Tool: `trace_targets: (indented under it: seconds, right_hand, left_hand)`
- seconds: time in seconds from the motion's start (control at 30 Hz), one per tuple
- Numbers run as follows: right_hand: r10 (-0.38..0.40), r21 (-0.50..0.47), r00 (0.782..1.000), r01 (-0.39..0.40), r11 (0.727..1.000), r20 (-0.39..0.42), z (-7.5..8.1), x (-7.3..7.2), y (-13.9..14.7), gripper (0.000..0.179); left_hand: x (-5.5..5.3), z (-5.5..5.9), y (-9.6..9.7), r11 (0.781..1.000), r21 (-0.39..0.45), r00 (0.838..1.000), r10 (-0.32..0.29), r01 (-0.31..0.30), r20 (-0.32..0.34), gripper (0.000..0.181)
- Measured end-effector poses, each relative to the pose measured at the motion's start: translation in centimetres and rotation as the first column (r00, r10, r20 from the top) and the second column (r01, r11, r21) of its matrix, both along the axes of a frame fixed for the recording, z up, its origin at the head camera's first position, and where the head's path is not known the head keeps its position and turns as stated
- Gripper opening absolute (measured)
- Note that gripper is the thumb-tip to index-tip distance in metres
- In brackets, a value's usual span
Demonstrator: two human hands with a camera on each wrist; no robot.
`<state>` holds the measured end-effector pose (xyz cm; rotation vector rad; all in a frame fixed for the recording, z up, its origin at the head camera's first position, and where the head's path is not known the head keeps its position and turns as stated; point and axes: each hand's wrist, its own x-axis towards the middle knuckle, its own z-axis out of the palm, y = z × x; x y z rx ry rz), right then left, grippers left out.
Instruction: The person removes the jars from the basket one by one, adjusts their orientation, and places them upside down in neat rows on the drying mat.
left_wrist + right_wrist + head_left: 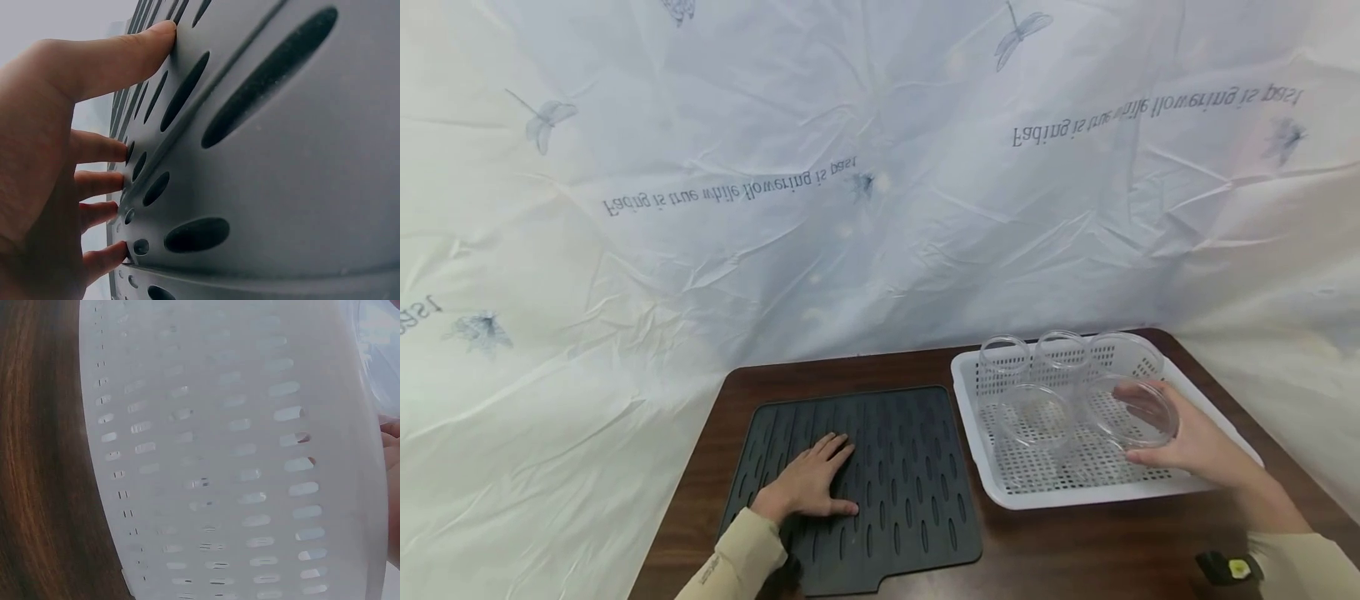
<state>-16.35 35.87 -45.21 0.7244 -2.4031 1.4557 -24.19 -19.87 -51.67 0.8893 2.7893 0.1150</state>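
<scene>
My left hand (811, 482) rests with fingers spread on a dark grey slotted mat (917, 492). In the left wrist view, the fingertips touch the mat's surface and the thumb (119, 59) lies apart from the other fingers. On the right, my right hand (1187, 437) reaches over the side of a white perforated basket (1000, 493). Its thumb and fingers curl round the rim of a large clear round container (1131, 412). Several more clear containers (1036, 417) stand in the basket beside it. The basket wall (206, 450) hides most of this hand in the right wrist view.
Mat and basket lie side by side on a dark brown wooden table (1037, 550). Behind the table hangs a white sheet (880, 275) with printed writing and dragonflies. A small black object with a yellow mark (1238, 568) is near the right sleeve.
</scene>
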Motion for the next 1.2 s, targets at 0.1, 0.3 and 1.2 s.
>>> trace_targets:
  seconds: [0.1,0.3,1.2]
  right_hand:
    - [0.088,-0.046,0.996,-0.088,0.995,-0.016,0.1,-0.2,0.2,0.087]
    - [0.158,-0.088,0.987,-0.160,0.983,-0.027,0.3,-0.3,0.3,0.089]
    - [0.131,-0.186,0.979,-0.160,0.970,-0.156,2.5,-1.0,-0.3,0.089]
  left_hand:
    - [0.1,0.0,0.0,1.000,0.002,1.000,-0.001,0.001,-0.002,0.100]
    - [0.2,-0.1,0.0,1.000,-0.002,1.000,-0.005,0.005,-0.001,0.100]
    - [0.3,0.1,-0.1,1.000,0.013,1.000,0.001,-0.001,-0.020,0.100]
